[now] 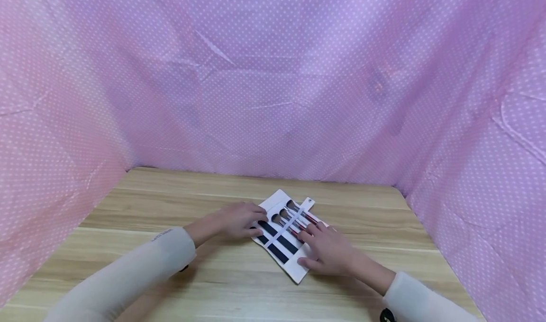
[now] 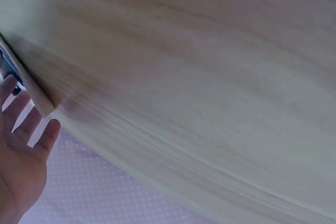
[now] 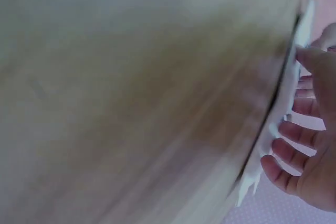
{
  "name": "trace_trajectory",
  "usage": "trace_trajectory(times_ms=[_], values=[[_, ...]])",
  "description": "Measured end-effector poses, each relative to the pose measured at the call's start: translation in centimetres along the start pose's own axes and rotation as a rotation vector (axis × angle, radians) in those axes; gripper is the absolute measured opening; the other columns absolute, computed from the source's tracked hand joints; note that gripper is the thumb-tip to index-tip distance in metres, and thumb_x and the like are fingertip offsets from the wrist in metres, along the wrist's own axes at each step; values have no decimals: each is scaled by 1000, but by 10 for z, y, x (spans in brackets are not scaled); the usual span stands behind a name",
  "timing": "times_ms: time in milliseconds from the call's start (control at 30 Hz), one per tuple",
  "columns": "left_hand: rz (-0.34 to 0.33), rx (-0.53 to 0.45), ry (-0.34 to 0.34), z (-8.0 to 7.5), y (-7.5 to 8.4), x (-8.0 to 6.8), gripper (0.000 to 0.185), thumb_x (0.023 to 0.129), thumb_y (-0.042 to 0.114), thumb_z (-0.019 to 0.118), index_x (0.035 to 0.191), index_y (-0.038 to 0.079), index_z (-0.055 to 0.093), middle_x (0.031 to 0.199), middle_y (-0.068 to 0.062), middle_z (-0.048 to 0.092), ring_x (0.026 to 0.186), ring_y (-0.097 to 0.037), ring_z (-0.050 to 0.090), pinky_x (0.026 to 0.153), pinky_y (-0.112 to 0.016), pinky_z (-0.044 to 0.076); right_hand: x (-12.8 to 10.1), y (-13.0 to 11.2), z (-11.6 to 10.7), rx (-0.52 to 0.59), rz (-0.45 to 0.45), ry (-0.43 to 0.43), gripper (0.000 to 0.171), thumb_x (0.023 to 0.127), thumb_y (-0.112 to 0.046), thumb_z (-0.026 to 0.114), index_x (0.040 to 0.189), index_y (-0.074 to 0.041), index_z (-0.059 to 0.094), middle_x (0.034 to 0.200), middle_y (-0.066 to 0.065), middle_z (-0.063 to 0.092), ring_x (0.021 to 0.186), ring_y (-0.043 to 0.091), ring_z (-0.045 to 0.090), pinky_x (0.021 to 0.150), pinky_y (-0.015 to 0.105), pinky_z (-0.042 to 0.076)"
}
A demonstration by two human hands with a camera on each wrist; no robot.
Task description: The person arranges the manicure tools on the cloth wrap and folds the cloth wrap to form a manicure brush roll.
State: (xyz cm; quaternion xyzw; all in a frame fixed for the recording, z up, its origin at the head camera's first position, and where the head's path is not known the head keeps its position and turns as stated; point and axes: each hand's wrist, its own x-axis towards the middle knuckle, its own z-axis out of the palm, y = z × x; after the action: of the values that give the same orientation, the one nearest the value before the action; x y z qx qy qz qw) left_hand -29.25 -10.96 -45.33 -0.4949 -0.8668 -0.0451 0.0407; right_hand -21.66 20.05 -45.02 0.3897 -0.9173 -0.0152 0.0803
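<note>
Head view: pink-lilac dotted cloth walls on three sides, pale wood desk point(image 1: 170, 203) below. White fabric brush roll point(image 1: 286, 235) lies open, flat, mid-desk, just right of centre. Long axis runs diagonal, far-left to near-right; brushes point(image 1: 294, 216) w/ reddish handles sit side by side in dark slots, a white strap crossing them. Left hand point(image 1: 239, 220) rests on roll's left edge, fingers straight, holding nothing. Right hand point(image 1: 328, 251) lies flat on near-right part, fingers spread over handles, nothing gripped. Both hands touch the roll; right covers more of it. Roll lies between the two hands, i.e. inward from each.

Left wrist view: blurred desk point(image 2: 199, 77) fills frame; left hand point(image 2: 23, 161) low-left, fingers extended, relaxed. Roll's edge point(image 2: 31, 90) just beyond fingertips; contact not clear here.

Right wrist view: desk point(image 3: 131, 87) blurred; right hand point(image 3: 310, 145) at right edge, fingers fanned, pressing on white roll point(image 3: 286, 98). Grip flat, not curled.
</note>
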Motion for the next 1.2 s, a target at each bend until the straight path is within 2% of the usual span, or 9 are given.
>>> trace_trajectory(times_ms=[100, 200, 333, 433, 533, 700, 967, 1200], values=[[-5, 7, -27, 1, 0, 0, 44, 94, 47, 52, 124, 16, 60, 126, -1, 56, 117, -17, 52, 100, -36, 41, -1, -1, 2, 14, 23, -6, 58, 86, -62, 53, 129, -23, 53, 116, 0, 52, 105, 21, 47, 79, 43, 47], [-8, 36, -31, 0, 3, -1, 44, 93, 52, 50, 121, 20, 61, 121, 1, 57, 109, -16, 53, 94, -35, 44, -2, 1, 3, 37, 25, -9, 55, 86, -57, 55, 129, -23, 52, 118, -1, 51, 104, 20, 46, 79, 42, 46], [31, 89, -10, -2, 12, -7, 45, 91, 57, 50, 117, 23, 63, 108, 3, 58, 94, -14, 53, 80, -34, 46, -2, 10, 3, 71, -17, -20, 52, 85, -47, 58, 130, -23, 51, 120, -2, 50, 105, 17, 44, 84, 40, 44], [58, 105, -4, -2, 22, -13, 46, 90, 59, 48, 116, 23, 63, 101, 4, 56, 86, -12, 52, 75, -32, 45, -2, 19, 3, 91, -71, -24, 51, 84, -39, 60, 131, -22, 50, 123, -2, 49, 109, 17, 43, 91, 41, 42], [33, 88, -25, -2, 34, -19, 50, 90, 64, 45, 117, 25, 62, 100, 5, 55, 84, -10, 50, 75, -32, 45, 0, 29, 6, 93, -118, -25, 52, 83, -36, 60, 132, -23, 49, 126, -2, 49, 112, 17, 43, 95, 40, 41], [-39, 56, -40, -1, 52, -27, 55, 89, 69, 39, 119, 28, 61, 99, 6, 53, 82, -9, 46, 74, -31, 44, 1, 36, 8, 88, -146, -47, 52, 84, -36, 59, 134, -27, 47, 127, -3, 48, 113, 16, 44, 96, 39, 42], [-73, 35, -41, 1, 56, -30, 57, 88, 70, 38, 120, 28, 60, 101, 5, 53, 85, -10, 47, 78, -34, 44, 1, 33, 5, 94, -139, -59, 50, 86, -35, 58, 134, -26, 47, 127, -3, 49, 112, 15, 46, 95, 39, 43], [-81, 44, -48, -1, 59, -32, 57, 89, 69, 39, 121, 28, 60, 102, 5, 53, 87, -11, 47, 79, -33, 44, -5, 26, 1, 112, -141, -55, 44, 93, -47, 52, 132, -27, 51, 126, -6, 50, 111, 13, 46, 92, 39, 45]])
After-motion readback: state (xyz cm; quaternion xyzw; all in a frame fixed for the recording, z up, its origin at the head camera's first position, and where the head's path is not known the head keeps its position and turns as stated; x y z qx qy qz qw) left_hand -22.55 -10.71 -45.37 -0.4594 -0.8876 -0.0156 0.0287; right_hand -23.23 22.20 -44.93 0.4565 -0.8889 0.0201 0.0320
